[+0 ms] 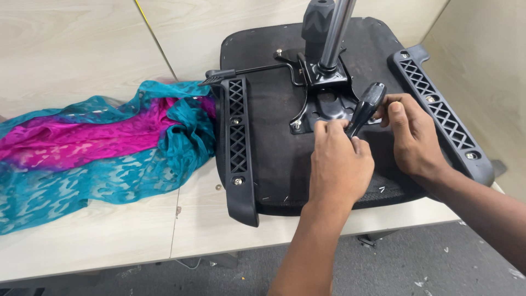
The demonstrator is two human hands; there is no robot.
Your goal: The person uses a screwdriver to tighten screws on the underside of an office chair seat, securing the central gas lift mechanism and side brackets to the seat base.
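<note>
Because the black upturned chair seat (274, 159) lies underside-up near the front edge of the pale wooden surface (82, 241), its black metal mounting plate (323, 104) faces you. Your left hand (339, 164) has its grip closed on the black-handled screwdriver (366, 107); your right hand (413, 137) pinches beside it, steadying.

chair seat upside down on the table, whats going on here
A person is working on an upturned office chair seat lying on a pale wooden table. Both hands are at the metal mounting plate under the seat: the left hand and the right hand hold a black-handled screwdriver angled down toward the plate. The gas-lift column stands up from the plate, and black armrest brackets are bolted at each side. A teal and magenta cloth lies to the left.
</note>
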